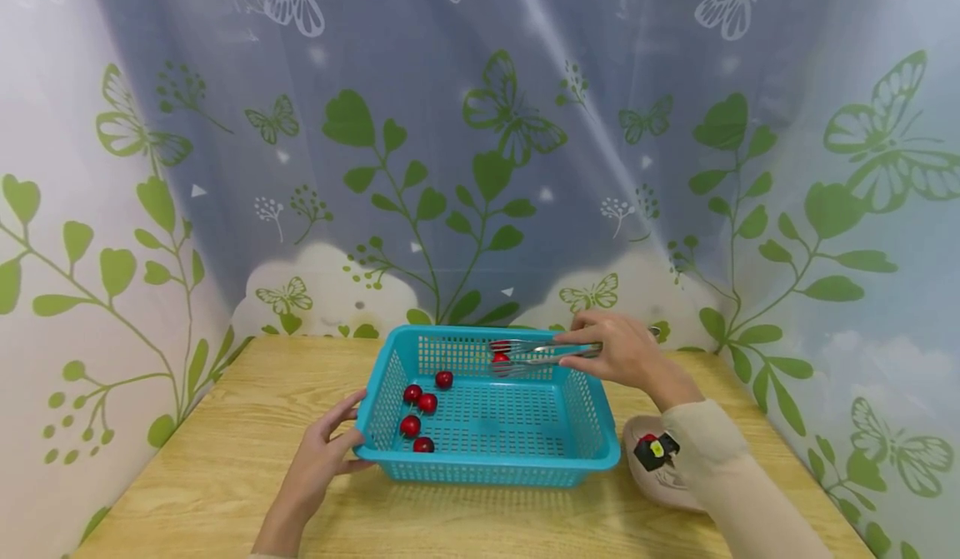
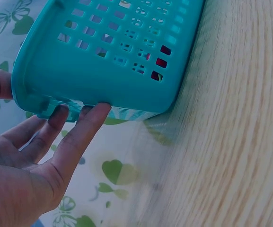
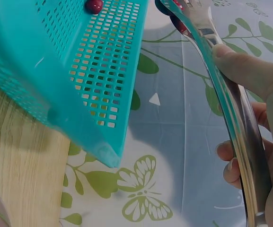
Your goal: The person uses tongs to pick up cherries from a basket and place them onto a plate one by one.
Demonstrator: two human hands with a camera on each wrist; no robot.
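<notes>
Two bare hands of mine are at work on a wood-grained table [image 1: 277, 384]. With my right hand [image 1: 621, 347] I grip metal tongs [image 3: 238, 118] with fork-like ends, my thumb along one arm and my fingers curled on the other side. One red cherry [image 1: 500, 360], partly hidden by the prongs, sits between the tips; from my head view it shows against the far wall of the blue basket [image 1: 487, 462], right of its middle. My left hand [image 1: 322, 449] holds the basket's left end, one digit at the rim and other fingertips against the outside of the wall. Inside, five loose cherries [image 1: 427, 403] lie toward that same end. Just beside the basket's right end stands a pale dish [image 1: 647, 486], partly covered by my light sleeve [image 1: 723, 455], with something black, yellow and red in it. Beyond hangs a leaf-and-butterfly curtain [image 1: 420, 67].
</notes>
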